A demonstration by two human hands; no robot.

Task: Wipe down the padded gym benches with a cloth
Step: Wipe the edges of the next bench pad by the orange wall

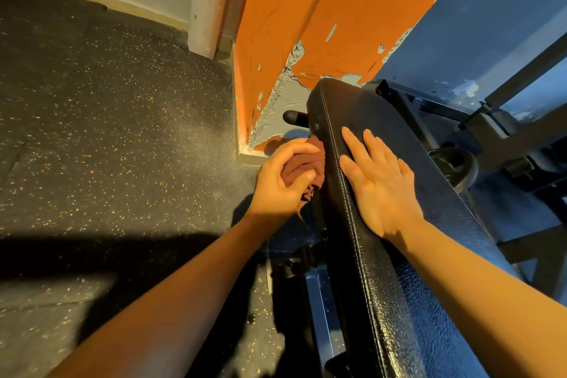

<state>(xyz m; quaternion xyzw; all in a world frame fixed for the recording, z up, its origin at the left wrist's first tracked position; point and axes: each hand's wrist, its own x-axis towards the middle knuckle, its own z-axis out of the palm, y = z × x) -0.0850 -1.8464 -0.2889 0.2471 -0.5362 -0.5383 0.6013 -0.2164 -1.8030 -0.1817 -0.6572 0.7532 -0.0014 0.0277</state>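
A black padded gym bench (399,285) with white stitching runs from the bottom right up to the orange wall. My left hand (282,181) grips a bunched brown cloth (310,163) and holds it against the bench's left side edge. Flat on the bench's top, just right of the stitched seam, lies my right hand (377,184) with its fingers straight and pointing toward the far end.
Speckled black rubber floor (107,132) spreads to the left. An orange wall (291,24) with peeling paint stands just past the bench's far end. A black handle (294,116) sticks out under that end. Metal frame parts and a weight plate (457,166) crowd the right side.
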